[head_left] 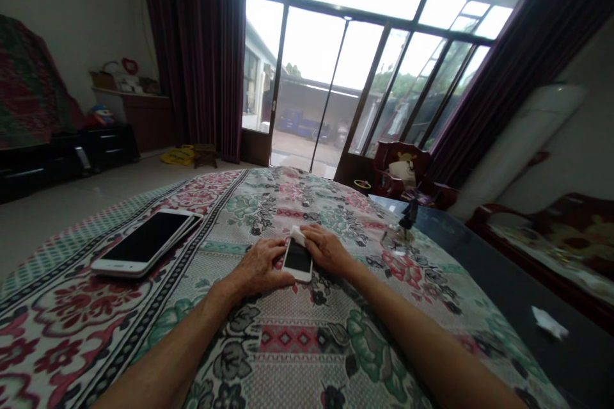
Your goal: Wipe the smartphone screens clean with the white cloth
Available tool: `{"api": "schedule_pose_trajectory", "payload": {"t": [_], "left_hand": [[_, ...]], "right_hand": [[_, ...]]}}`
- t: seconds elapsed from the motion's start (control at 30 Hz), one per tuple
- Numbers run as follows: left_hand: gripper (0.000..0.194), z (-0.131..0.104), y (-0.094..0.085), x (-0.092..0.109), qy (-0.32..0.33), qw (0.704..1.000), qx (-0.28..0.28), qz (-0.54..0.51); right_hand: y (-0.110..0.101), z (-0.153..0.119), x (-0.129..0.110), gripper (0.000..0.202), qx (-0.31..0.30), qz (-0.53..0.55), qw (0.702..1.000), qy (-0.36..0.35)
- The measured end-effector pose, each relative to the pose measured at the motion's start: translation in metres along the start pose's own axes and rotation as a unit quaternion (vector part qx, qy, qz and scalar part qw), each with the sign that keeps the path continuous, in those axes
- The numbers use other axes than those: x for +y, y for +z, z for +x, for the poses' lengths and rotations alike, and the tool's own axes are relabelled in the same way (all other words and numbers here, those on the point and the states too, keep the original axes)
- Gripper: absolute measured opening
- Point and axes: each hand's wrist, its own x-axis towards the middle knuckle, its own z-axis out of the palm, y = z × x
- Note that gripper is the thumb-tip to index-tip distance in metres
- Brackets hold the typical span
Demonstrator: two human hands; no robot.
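A white smartphone (pixel 298 260) with a dark screen lies on the patterned cloth (pixel 288 370) in front of me. My left hand (pixel 261 266) grips its left side, thumb at the lower edge and fingers along the upper left. Pressed to the top of the screen is a white tissue (pixel 297 235), held under the fingers of my right hand (pixel 327 249). The tissue hides the phone's upper end. Off to the left, a stack of phones (pixel 146 239) rests on the cloth, the top one white with a black screen.
A small glass bottle (pixel 398 237) with a dark top stands to the right on the cloth. Beyond the cloth's right edge, a crumpled white tissue (pixel 549 322) lies on a dark surface. A wooden chair (pixel 403 169) and glass doors (pixel 316 89) are farther back.
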Motion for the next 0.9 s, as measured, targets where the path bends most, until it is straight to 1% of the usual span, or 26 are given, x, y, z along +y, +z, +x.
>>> {"api": "schedule_pose_trajectory", "payload": {"t": [0.13,0.23,0.3,0.37,0.43,0.53,0.6,0.7,0.77,0.9], "left_hand": [[0.046,0.000,-0.002,0.001,-0.008,1.000,-0.007,0.004],[0.047,0.000,0.000,0.000,-0.011,1.000,-0.005,0.011],[0.047,0.000,0.001,-0.001,-0.012,1.000,-0.005,0.011],[0.048,0.000,0.002,-0.001,-0.013,1.000,-0.007,0.010],[0.049,0.000,0.003,-0.002,-0.014,1.000,-0.009,0.009],[0.051,0.000,0.003,-0.002,-0.019,1.000,-0.013,0.006],[0.050,0.000,0.003,-0.002,-0.023,1.000,-0.016,0.004],[0.048,0.000,0.002,-0.002,-0.021,1.000,-0.013,0.004],[0.046,0.000,0.002,-0.001,-0.018,1.000,-0.008,0.004],[0.046,0.000,0.003,-0.001,-0.014,1.000,-0.004,0.003]], "right_hand": [[0.001,0.000,0.014,0.030,0.036,0.075,0.994,0.076],[-0.004,-0.005,0.018,0.031,0.057,0.141,0.977,0.149],[-0.009,-0.008,0.018,0.032,0.075,0.198,0.952,0.222],[-0.016,-0.010,0.016,0.033,0.092,0.262,0.917,0.287],[-0.023,-0.009,0.011,0.035,0.098,0.318,0.885,0.325],[-0.033,-0.008,0.004,0.039,0.067,0.371,0.859,0.346],[-0.037,-0.007,-0.001,0.041,0.030,0.399,0.850,0.343],[-0.036,-0.007,-0.004,0.039,-0.018,0.428,0.842,0.327],[-0.032,-0.009,-0.004,0.036,-0.028,0.428,0.844,0.323],[-0.028,-0.010,-0.003,0.034,-0.017,0.401,0.850,0.341]]}}
